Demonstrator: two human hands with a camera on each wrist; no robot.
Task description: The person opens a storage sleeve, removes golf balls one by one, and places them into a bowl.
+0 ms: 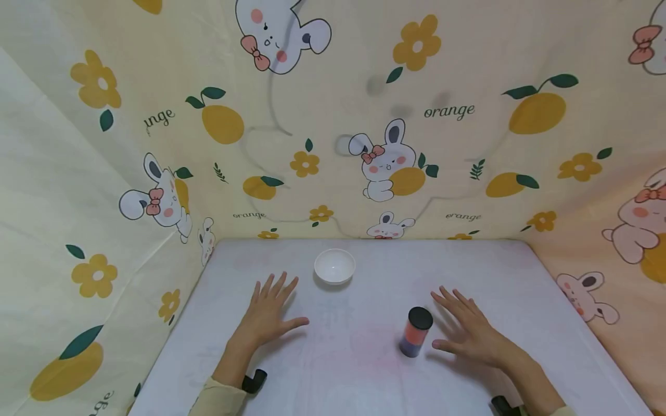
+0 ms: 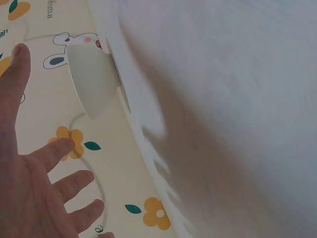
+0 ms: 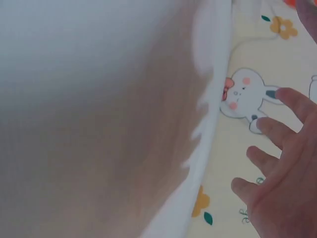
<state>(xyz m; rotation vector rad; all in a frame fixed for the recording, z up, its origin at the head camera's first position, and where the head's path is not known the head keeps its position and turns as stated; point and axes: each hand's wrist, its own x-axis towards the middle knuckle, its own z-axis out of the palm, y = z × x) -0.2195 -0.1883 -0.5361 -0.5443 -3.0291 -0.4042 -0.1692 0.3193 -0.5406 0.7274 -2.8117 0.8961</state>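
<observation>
My left hand point(image 1: 266, 315) hovers over the left part of the table with its fingers spread and nothing in it. Beyond it and to the right stands a white bowl point(image 1: 335, 266), which also shows as a pale curved shape point(image 2: 94, 79) in the left wrist view. A cylindrical container point(image 1: 415, 332) with a black lid and a pink and purple body stands upright right of the middle. Just right of it is my right hand point(image 1: 470, 332), fingers spread, apart from the container and holding nothing. The right wrist view shows the same spread fingers point(image 3: 275, 134).
The white table point(image 1: 343, 381) reaches back to a cream cloth point(image 1: 322, 98) printed with rabbits, oranges and flowers, which hangs behind and along both sides. Black wrist devices point(image 1: 254, 381) sit on both forearms.
</observation>
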